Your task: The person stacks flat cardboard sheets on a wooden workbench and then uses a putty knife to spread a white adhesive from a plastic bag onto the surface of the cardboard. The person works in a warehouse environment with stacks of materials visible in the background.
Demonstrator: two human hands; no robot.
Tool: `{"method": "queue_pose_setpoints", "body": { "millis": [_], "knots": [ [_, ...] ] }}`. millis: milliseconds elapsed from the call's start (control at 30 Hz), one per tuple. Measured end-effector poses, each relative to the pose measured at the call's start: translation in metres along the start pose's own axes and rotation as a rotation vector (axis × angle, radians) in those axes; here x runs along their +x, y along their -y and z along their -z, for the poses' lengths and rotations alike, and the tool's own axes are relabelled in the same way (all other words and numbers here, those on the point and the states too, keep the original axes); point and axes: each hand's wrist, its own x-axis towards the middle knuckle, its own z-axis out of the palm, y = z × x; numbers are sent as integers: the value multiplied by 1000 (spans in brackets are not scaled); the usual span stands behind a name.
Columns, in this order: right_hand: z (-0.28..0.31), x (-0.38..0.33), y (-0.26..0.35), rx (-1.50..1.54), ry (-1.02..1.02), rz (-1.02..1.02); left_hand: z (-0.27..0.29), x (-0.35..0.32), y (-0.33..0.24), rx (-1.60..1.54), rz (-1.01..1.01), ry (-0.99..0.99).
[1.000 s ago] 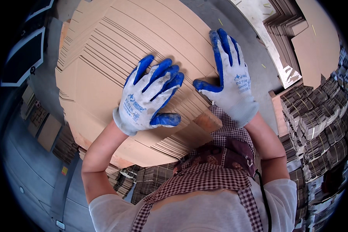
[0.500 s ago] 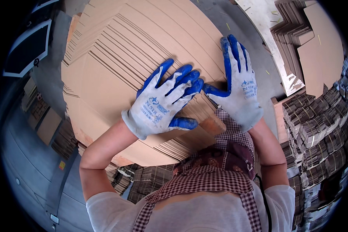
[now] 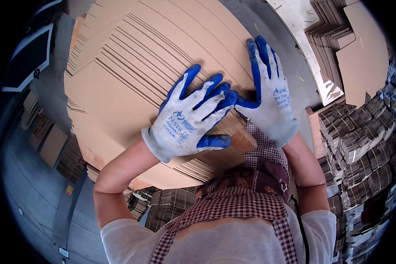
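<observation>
A broad stack of brown cardboard sheets [image 3: 114, 92], fanned out in overlapping layers with slots cut in them, lies in front of me. My left hand [image 3: 191, 114], in a white glove with blue-coated fingers, rests on top of the sheets with its fingers apart. At the right edge of the stack is my right hand [image 3: 268, 88], gloved alike, held on its side with its fingers stretched away from me and its thumb toward the left hand. The two hands almost meet at the right thumb. Where the right palm faces the stack, its contact is hidden.
Bundles of tied cardboard [image 3: 354, 136] are piled at the right. Beyond them, more cut cardboard sheets [image 3: 365, 53] lie by a white surface [image 3: 295, 22]. A grey-blue metal panel [image 3: 35, 193] stands at the left. More bundles [image 3: 171, 204] sit below the stack, near my body.
My left hand has slid slightly to the right across the sheets. The right hand has shifted a little up and left, its fingers still stretched. The view has moved slightly.
</observation>
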Motion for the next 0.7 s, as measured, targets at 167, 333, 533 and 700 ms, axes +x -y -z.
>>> {"method": "queue_pose_setpoints", "body": {
  "millis": [167,333,533,700],
  "knots": [
    [0,1,-2,-47,4,22,8,14,-8,-6,15,-29],
    [5,0,3,-22,17,6,-1,11,-4,21,-48,-64],
    [2,0,1,-31,10,-1,13,15,-9,28,-104,-110],
    [4,1,-1,-25,25,-8,30,18,-15,8,-97,-68]
  ]
}}
